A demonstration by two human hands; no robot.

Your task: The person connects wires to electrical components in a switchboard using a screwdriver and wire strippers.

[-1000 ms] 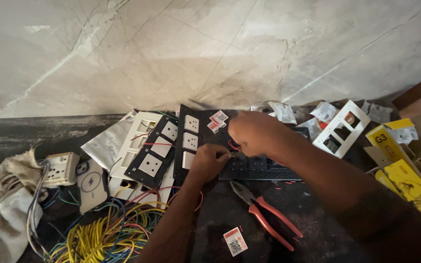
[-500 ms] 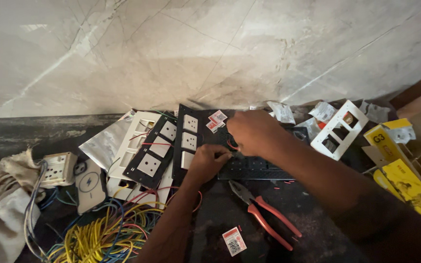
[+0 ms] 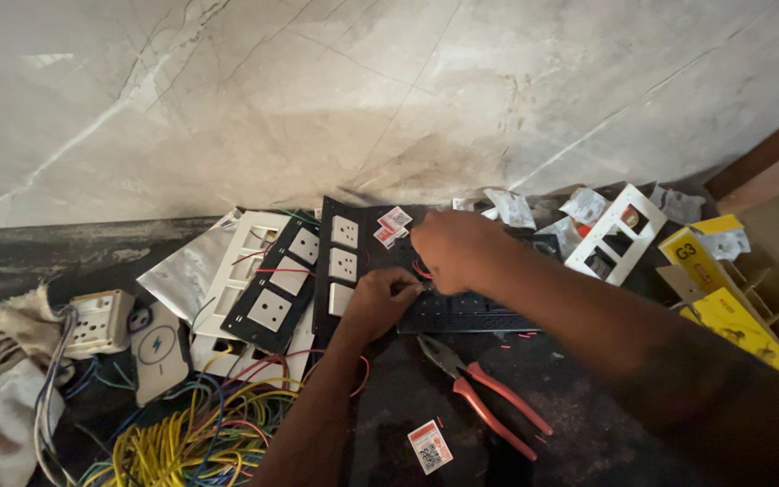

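Observation:
My left hand (image 3: 380,302) rests with curled fingers on a black switch panel (image 3: 426,289) that lies flat on the dark floor, pressing on its near edge. My right hand (image 3: 451,250) is closed over the panel's middle, pinching something small near a red wire; what it pinches is hidden by the fingers. White switch modules (image 3: 343,248) sit in the panel's left part. Two small red-and-white labels (image 3: 391,225) lie on the panel just left of my right hand.
Red-handled pliers (image 3: 480,388) lie near my forearms. A second black panel with white sockets (image 3: 279,287), a white frame (image 3: 243,261), a bundle of yellow wires (image 3: 187,442), a socket box (image 3: 99,322), a white plate (image 3: 613,233) and yellow boxes (image 3: 723,298) surround them.
Both hands stay on the black panel; my right hand has shifted slightly over its middle. Nothing else has moved.

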